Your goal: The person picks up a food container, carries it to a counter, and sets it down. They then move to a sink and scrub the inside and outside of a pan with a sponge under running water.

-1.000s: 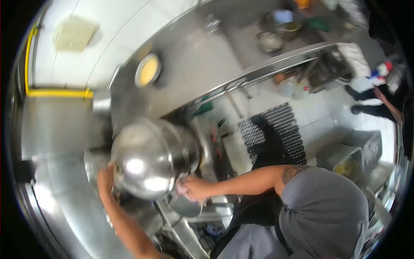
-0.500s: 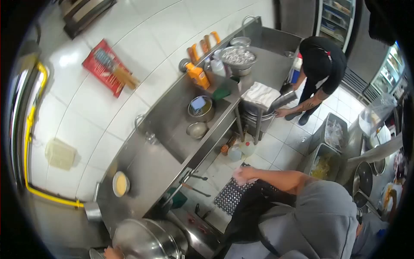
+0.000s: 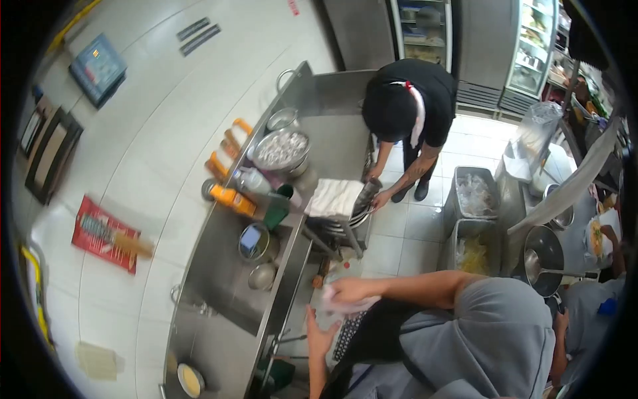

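My right hand [image 3: 347, 290] reaches in from the right and is closed on a pale, crumpled cloth [image 3: 335, 308]. Just below it my left hand [image 3: 319, 334] comes up from the bottom edge, fingers spread, its fingertips at the cloth's lower edge. Both hands hover over the floor beside the front edge of the steel counter [image 3: 219, 292]. My grey sleeve and dark apron fill the lower right.
The counter's sink holds a steel pot [image 3: 254, 242] and small bowl [image 3: 261, 276]. Orange bottles [image 3: 229, 197] and a large filled bowl [image 3: 280, 149] stand further along. A person in black [image 3: 407, 100] handles trays by a white cloth [image 3: 334, 197]. Floor bins [image 3: 474, 194] and a pan [image 3: 541, 258] sit right.
The view has swung away from the big steel pot, which is out of sight. My left hand left the pot and rose to the cloth in my right hand.
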Available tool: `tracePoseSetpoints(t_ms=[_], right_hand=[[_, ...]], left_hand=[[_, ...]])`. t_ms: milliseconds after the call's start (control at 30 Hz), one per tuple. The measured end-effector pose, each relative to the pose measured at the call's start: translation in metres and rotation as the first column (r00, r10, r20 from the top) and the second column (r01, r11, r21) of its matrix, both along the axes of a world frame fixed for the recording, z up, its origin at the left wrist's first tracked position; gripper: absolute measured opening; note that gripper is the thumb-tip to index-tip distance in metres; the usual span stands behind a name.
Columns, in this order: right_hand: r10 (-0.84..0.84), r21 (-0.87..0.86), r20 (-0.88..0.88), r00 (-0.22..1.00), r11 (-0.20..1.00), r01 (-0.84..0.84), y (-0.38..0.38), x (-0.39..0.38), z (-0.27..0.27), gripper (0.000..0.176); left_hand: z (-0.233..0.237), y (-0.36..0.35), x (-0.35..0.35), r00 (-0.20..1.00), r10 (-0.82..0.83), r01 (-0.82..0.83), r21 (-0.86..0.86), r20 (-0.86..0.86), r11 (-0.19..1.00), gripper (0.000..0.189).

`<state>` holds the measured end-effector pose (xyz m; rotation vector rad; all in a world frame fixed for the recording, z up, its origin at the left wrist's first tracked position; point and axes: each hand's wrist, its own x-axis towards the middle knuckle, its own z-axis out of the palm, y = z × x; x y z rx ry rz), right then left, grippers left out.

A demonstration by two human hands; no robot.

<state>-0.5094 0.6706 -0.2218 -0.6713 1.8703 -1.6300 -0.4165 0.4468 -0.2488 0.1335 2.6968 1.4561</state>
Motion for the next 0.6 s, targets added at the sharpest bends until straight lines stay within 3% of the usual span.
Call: tracePoseSetpoints(t_ms=[33,67,133,167,200,267,300,333,400,467,533,600], right_hand=[[-0.008,-0.043,0.132,0.991,0.999,0.013,-0.010,-0.010,0.012,0.029],[-0.006,-0.091,0.270,0.963,0.995,0.032,-0.018,-0.015,0.020,0.028],[-0.008,-0.296,0.374,0.927,0.947,0.128,-0.013,-0.025,0.039,0.028],[0.001,-0.392,0.413,0.911,0.903,0.176,-0.007,-0.035,0.044,0.028],[-0.082,-0.268,0.332,0.940,0.947,0.178,0.005,-0.047,0.035,0.030],[-0.211,-0.002,0.138,0.968,0.977,0.213,0.042,-0.073,-0.009,0.035],[-0.164,0.350,-0.046,0.985,0.921,0.169,0.059,-0.080,-0.034,0.039],[-0.054,0.659,-0.192,0.980,0.733,0.170,0.075,-0.080,-0.054,0.044],[-0.161,0.794,-0.172,0.972,0.562,0.234,0.102,-0.052,-0.053,0.063],[-0.093,0.663,-0.021,0.995,0.744,0.084,0.094,-0.050,-0.091,0.074],[-0.093,0.440,-0.418,0.904,0.850,0.291,0.072,-0.038,-0.108,0.082],[-0.199,0.195,-0.339,0.919,0.941,0.276,0.051,-0.038,-0.083,0.076]], left_hand=[[-0.006,0.015,-0.011,0.993,-0.075,0.080,0.047,-0.094,0.996,0.074],[-0.008,0.023,-0.017,0.997,-0.059,0.067,0.148,-0.054,0.987,0.071],[-0.006,0.033,-0.032,0.999,-0.040,0.031,0.335,0.021,0.942,0.067],[-0.004,0.034,-0.038,0.994,0.109,-0.109,0.248,0.012,0.963,0.056],[0.004,0.034,-0.045,0.989,0.139,-0.142,0.054,0.057,0.988,0.055],[0.018,0.033,-0.058,0.967,0.233,-0.185,-0.335,0.107,0.924,0.052],[-0.004,0.025,-0.062,0.983,0.142,-0.170,-0.307,-0.113,0.936,0.053],[-0.002,0.031,-0.067,0.981,0.172,-0.190,-0.255,-0.092,0.948,0.051],[0.008,0.045,-0.078,0.974,0.220,-0.225,-0.155,-0.048,0.962,0.045],[-0.001,0.052,-0.096,0.985,0.173,-0.170,-0.112,0.012,0.979,0.044],[-0.010,0.058,-0.119,0.987,0.057,-0.060,0.013,0.150,0.998,0.046],[-0.018,0.070,-0.146,0.972,-0.065,0.020,0.195,0.227,0.981,0.049]])
